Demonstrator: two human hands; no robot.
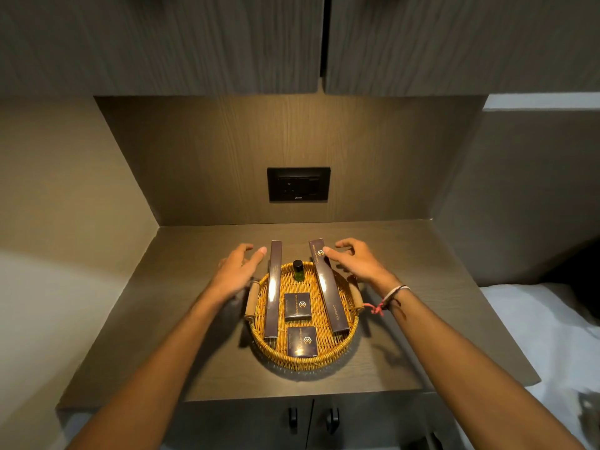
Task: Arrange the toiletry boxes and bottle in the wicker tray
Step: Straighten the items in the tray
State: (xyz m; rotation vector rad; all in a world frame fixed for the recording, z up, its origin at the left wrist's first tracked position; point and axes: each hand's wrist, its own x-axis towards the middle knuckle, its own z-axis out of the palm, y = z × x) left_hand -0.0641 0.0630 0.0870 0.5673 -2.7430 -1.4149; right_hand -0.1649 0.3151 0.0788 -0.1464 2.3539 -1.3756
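- Round golden wicker tray (pixel 352 323) with two wooden side handles, set on a dark brown wooden counter (pixel 181 336), below a black wall socket plate (pixel 298 184).
- Inside the tray, at its left side: long dark purple box (pixel 273 287), lying flat, far end reaching over the back rim.
- Inside the tray, at its right side: second long dark purple box marked "Dental Kit" (pixel 328 284), slanted a little, far end also over the back rim.
- Between both long boxes, near the back rim of the tray: small dark green bottle with black cap (pixel 298 270), upright.
- In the tray centre: small square dark purple box (pixel 297 305); just in front of it, leaning on the near rim, another small square dark purple box (pixel 301 341).
- Left hand (pixel 234 271) left of the tray's back part, fingers spread and relaxed, grasping nothing, close to the left long box but apart from it.
- Right hand (pixel 355 261) right of the tray's back part, loosened, empty; thumb tip very near the far end of the "Dental Kit" box, contact not clear.
- Thread bracelet (pixel 391 295) on the right wrist, above the tray's right handle.
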